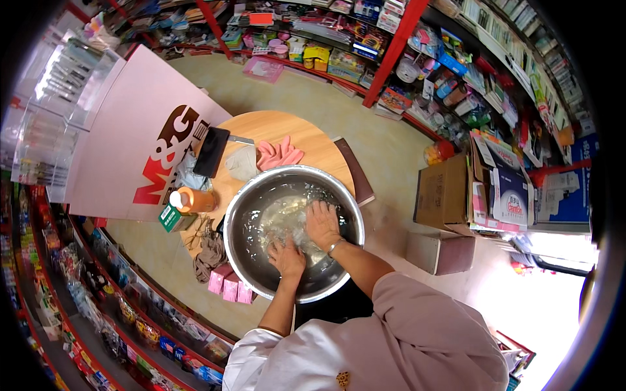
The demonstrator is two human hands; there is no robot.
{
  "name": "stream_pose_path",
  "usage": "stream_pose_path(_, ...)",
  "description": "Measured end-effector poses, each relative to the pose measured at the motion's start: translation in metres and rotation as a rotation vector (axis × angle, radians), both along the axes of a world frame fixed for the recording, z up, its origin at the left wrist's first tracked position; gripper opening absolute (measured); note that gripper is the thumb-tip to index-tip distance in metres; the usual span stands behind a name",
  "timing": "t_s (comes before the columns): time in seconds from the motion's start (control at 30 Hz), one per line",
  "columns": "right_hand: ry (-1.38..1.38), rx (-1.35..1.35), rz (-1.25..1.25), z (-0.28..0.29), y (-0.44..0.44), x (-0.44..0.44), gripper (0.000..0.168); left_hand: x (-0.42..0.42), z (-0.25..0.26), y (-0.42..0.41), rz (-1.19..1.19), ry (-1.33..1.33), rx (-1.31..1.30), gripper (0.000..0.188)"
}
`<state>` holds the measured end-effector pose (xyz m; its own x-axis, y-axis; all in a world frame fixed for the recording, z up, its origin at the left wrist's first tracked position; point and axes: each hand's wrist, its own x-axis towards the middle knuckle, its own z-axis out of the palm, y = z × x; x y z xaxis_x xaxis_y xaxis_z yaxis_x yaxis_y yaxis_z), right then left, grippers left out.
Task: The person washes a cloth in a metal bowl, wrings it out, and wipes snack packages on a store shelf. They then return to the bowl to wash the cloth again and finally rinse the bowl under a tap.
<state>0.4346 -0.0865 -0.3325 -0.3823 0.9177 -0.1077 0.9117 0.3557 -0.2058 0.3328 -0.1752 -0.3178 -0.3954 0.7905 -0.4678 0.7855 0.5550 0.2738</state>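
Note:
A large stainless steel basin [363, 220] of water stands at the near edge of the round wooden table, in front of my body. Both hands are in it. My left hand [287, 259] dips its spread fingers into the rippling water near the basin's middle. Further right, my right hand [323, 226] lies palm down at the surface, its fingers extended, a silver bangle [335, 247] on the wrist. Nothing shows in either grasp. Pale, yellowish shapes [281, 212] appear in the water; ripples and glare hide what they are.
On the table [274, 122] lie pink rubber gloves [281, 154], a phone [211, 151], an orange bottle [198, 200], a green box [175, 219], glasses [199, 232] and brown cloth [210, 256]. Pink packs [230, 288] sit beside the basin. Stocked shelves [323, 36] and a cardboard box [440, 193] stand around.

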Motion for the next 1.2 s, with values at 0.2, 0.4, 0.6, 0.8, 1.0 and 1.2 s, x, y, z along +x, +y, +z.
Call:
stream_pose_path(0.2,0.112,-0.043,0.003,0.009,-0.002,-0.004,0.037,-0.032,-0.052,-0.023,0.004,-0.122,0.238,0.061)
stream_pose_path(0.4,0.465,-0.604,-0.252,0.082,-0.011,-0.023,0.044,-0.032,0.019,0.011,1.119,-1.511,0.216,0.049)
stream_pose_path(0.6,0.702,-0.409,0.115,0.116,-0.067,-0.034,0.027,-0.081,-0.04,-0.002,0.619,-2.029,0.22,0.05)
stream_pose_path(0.8,0.608,-0.238,0.115,0.086,-0.051,-0.025,0.025,-0.015,0.022,0.012,0.826,-1.637,0.296,0.043)
stream_pose_path(1.0,0.491,-0.316,-0.014,0.09,-0.011,-0.003,0.039,-0.011,0.04,0.017,0.906,-1.65,0.187,0.041)
stream_pose_path(1.2,0.412,-0.44,-0.272,0.048,0.007,0.0,0.042,-0.033,0.032,-0.002,0.846,-1.412,0.479,0.025)
